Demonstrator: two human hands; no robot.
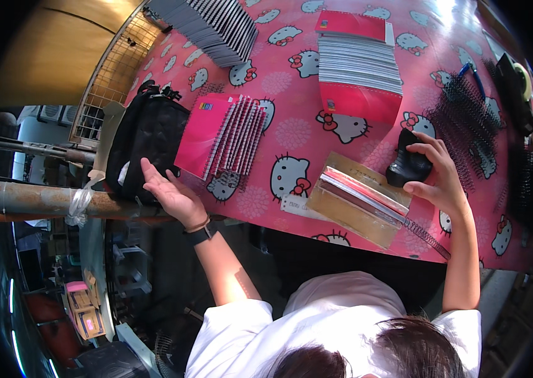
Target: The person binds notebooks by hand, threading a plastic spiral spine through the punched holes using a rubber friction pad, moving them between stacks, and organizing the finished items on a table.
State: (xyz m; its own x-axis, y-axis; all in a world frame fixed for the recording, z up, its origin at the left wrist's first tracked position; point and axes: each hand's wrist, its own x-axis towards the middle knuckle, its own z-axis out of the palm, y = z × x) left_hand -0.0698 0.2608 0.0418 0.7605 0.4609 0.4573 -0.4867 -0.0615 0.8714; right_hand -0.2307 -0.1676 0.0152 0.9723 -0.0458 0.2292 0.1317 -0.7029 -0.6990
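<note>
My right hand [441, 173] is curled round a black, rounded, palm-sized device [407, 162] on the table, thumb and fingers at its right side. Just left of it lies a tan board holder [341, 203] with a pink-covered notebook [367, 196] set on edge in it. A loose spiral coil [427, 235] runs from the notebook's right end toward the table's front edge. My left hand [175, 196] is held palm up with fingers stretched, holding nothing. It is near a pile of pink spiral notebooks [202, 137] and a black bag [148, 135].
Two tall stacks stand at the back: grey-white spiral-bound books [206, 28] and pink-covered paper blocks [360, 69]. Dark spiral coils [468, 116] and blue-handled pliers [472, 77] lie at the right. A rusty pipe [33, 196] and wire rack [112, 79] edge the left side.
</note>
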